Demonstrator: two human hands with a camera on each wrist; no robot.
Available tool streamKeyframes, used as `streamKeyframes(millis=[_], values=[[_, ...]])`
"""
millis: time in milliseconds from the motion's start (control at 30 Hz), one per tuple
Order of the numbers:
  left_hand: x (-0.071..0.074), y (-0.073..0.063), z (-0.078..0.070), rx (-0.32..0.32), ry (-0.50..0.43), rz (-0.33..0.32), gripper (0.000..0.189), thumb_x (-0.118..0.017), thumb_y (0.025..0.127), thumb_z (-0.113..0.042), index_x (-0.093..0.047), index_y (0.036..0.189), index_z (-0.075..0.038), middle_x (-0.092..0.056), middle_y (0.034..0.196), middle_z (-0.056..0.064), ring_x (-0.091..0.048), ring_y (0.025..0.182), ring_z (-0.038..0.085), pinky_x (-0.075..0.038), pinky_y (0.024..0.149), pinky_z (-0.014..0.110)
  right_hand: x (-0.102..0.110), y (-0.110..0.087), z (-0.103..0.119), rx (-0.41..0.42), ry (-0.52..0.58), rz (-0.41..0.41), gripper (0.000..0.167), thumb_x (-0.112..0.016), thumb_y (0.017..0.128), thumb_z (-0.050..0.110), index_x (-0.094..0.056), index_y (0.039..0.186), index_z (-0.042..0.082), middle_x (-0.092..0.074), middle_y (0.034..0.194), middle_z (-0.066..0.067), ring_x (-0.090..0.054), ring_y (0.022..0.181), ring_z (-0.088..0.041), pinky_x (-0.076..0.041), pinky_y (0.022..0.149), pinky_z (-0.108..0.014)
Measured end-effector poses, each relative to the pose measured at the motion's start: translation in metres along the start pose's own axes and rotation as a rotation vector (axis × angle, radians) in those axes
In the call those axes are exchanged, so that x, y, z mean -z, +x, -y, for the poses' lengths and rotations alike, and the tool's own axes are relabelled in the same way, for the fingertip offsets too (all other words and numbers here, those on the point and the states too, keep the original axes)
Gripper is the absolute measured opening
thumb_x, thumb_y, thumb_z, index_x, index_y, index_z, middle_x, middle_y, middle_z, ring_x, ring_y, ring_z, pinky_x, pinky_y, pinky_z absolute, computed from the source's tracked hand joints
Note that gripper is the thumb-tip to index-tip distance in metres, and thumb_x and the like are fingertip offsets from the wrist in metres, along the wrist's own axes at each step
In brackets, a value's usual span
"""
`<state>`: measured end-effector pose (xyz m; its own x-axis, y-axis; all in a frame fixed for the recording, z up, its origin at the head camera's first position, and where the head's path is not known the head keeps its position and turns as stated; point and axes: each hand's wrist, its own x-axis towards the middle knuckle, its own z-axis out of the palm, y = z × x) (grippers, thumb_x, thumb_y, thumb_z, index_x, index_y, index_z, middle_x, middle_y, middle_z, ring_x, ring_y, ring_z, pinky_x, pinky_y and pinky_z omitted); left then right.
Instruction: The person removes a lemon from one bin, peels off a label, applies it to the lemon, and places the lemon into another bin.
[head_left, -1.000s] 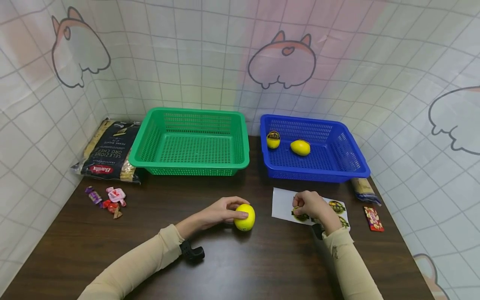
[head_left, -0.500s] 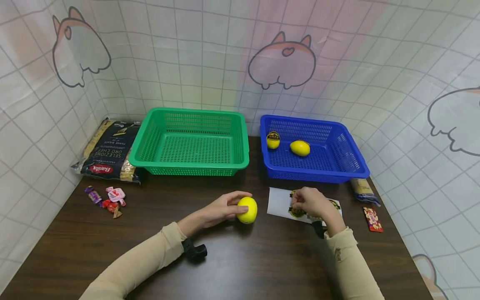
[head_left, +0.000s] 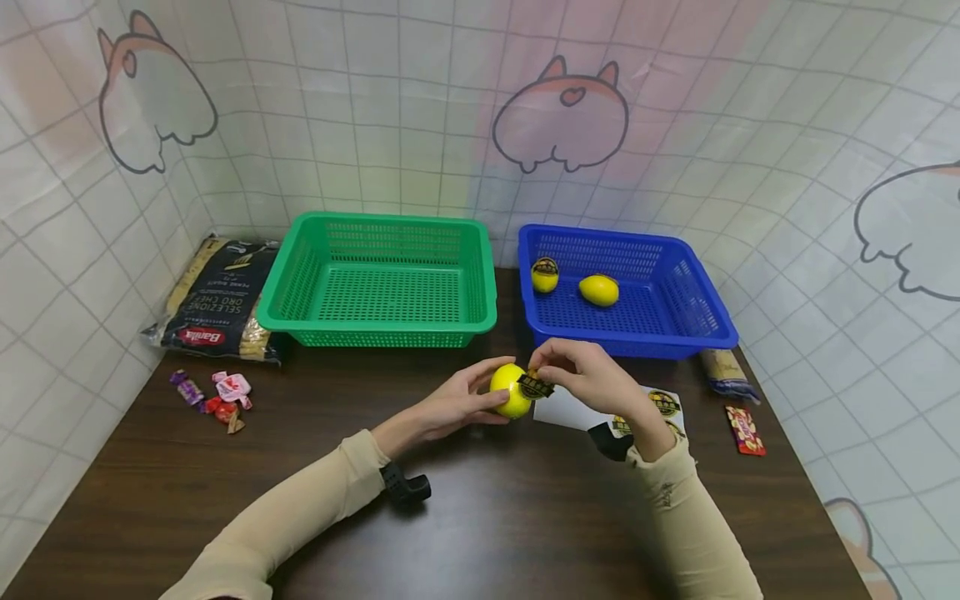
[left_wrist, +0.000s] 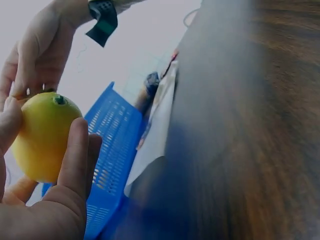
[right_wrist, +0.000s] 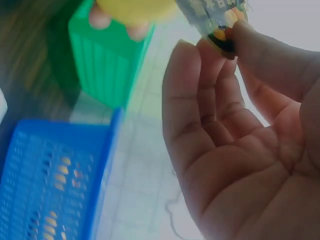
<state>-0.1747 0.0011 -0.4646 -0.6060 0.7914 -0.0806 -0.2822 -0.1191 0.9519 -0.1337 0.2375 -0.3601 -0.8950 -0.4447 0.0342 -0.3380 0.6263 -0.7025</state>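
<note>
My left hand (head_left: 459,403) grips a yellow lemon (head_left: 507,390) above the table, thumb on the near side and fingers around the back. In the left wrist view the lemon (left_wrist: 46,135) shows its green stem end between thumb and fingers. My right hand (head_left: 592,375) pinches a black and gold sticker (head_left: 536,385) by its edge, right at the lemon's right side. The right wrist view shows that sticker (right_wrist: 212,20) between thumb and fingertips, beside the lemon (right_wrist: 137,9). Under the right hand lies a white sticker sheet (head_left: 566,410) with several more stickers, partly hidden by the wrist.
A blue basket (head_left: 633,340) at the back right holds two lemons, one bearing a sticker. Left of it stands a green basket (head_left: 378,327). A pasta bag (head_left: 225,300) and wrapped candies (head_left: 225,400) lie at the left; a red packet (head_left: 745,431) lies at the right.
My right hand has lifted a sticker off the sheet and carried it left to the lemon. My left hand has raised the lemon and moved it slightly right and away from me.
</note>
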Motion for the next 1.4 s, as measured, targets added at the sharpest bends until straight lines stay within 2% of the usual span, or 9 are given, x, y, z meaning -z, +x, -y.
streamKeyframes(millis=[100,267,467,700,867,967,1067,1233,1400], values=[[0.000,0.001,-0.004,-0.012,0.026,0.018,0.077,-0.068,0.094,-0.034,-0.026,0.157,-0.017,-0.036,0.157,0.017,-0.058,0.124,0.023,-0.057,0.099,0.043,-0.006,0.008,0.001,0.009,0.013,0.010,0.011,-0.061,0.098,0.012,-0.069,0.106,0.011,-0.071,0.098,-0.006,-0.060,0.084,-0.016,-0.055,0.076,-0.023],[0.002,0.000,-0.009,-0.013,0.073,0.048,0.070,-0.068,0.095,-0.027,-0.031,0.155,-0.025,-0.042,0.153,0.017,-0.059,0.124,0.024,-0.056,0.101,0.043,-0.011,0.017,0.000,0.019,0.009,-0.019,0.012,-0.064,0.097,0.012,-0.071,0.107,0.013,-0.073,0.101,-0.005,-0.064,0.089,-0.015,-0.057,0.081,-0.023],[0.005,-0.001,-0.011,-0.023,0.080,0.049,0.075,-0.068,0.095,-0.024,-0.026,0.157,-0.025,-0.040,0.155,0.016,-0.060,0.123,0.022,-0.054,0.103,0.047,-0.017,0.023,0.003,0.021,0.028,-0.090,0.011,-0.068,0.094,0.011,-0.072,0.104,0.013,-0.074,0.098,-0.005,-0.066,0.085,-0.013,-0.058,0.076,-0.021],[0.007,-0.001,-0.010,-0.029,0.074,0.026,0.071,-0.063,0.098,-0.014,-0.025,0.157,-0.025,-0.040,0.153,0.019,-0.062,0.120,0.021,-0.056,0.101,0.044,-0.020,0.024,0.004,-0.013,0.066,-0.129,0.012,-0.070,0.093,0.014,-0.072,0.104,0.012,-0.075,0.097,-0.008,-0.067,0.083,-0.014,-0.058,0.074,-0.021],[0.006,-0.001,-0.011,-0.037,0.070,0.024,0.072,-0.064,0.098,-0.021,-0.023,0.157,-0.025,-0.038,0.154,0.018,-0.060,0.121,0.021,-0.055,0.102,0.044,-0.024,0.026,0.001,-0.042,0.076,-0.160,0.013,-0.071,0.092,0.012,-0.073,0.105,0.012,-0.076,0.099,-0.008,-0.068,0.082,-0.013,-0.058,0.075,-0.022],[0.005,-0.001,-0.011,-0.049,0.062,0.005,0.070,-0.061,0.099,-0.030,-0.023,0.157,-0.023,-0.037,0.154,0.020,-0.057,0.124,0.022,-0.054,0.104,0.048,-0.029,0.027,0.000,-0.059,0.066,-0.186,0.015,-0.071,0.091,0.012,-0.073,0.106,0.012,-0.076,0.099,-0.008,-0.069,0.082,-0.013,-0.060,0.074,-0.024],[0.003,0.000,-0.012,-0.050,0.059,-0.046,0.063,-0.057,0.101,-0.033,-0.027,0.155,-0.022,-0.040,0.153,0.020,-0.057,0.125,0.023,-0.054,0.102,0.051,-0.034,0.028,0.000,-0.066,0.047,-0.205,0.017,-0.072,0.091,0.013,-0.072,0.107,0.012,-0.076,0.098,-0.007,-0.070,0.083,-0.014,-0.061,0.074,-0.026],[0.002,0.003,-0.011,-0.045,0.088,-0.115,0.055,-0.057,0.102,-0.026,-0.033,0.151,-0.021,-0.045,0.150,0.018,-0.059,0.123,0.024,-0.058,0.097,0.047,-0.043,0.030,-0.002,-0.091,0.046,-0.240,0.018,-0.074,0.090,0.016,-0.072,0.108,0.012,-0.074,0.096,-0.007,-0.067,0.082,-0.015,-0.060,0.072,-0.024],[0.005,0.004,-0.007,-0.053,0.110,-0.132,0.053,-0.057,0.102,-0.023,-0.035,0.150,-0.021,-0.047,0.148,0.017,-0.059,0.122,0.024,-0.059,0.096,0.046,-0.048,0.029,-0.008,-0.156,0.097,-0.228,0.023,-0.073,0.091,0.024,-0.069,0.111,0.012,-0.073,0.100,-0.009,-0.066,0.084,-0.018,-0.057,0.071,-0.024]])
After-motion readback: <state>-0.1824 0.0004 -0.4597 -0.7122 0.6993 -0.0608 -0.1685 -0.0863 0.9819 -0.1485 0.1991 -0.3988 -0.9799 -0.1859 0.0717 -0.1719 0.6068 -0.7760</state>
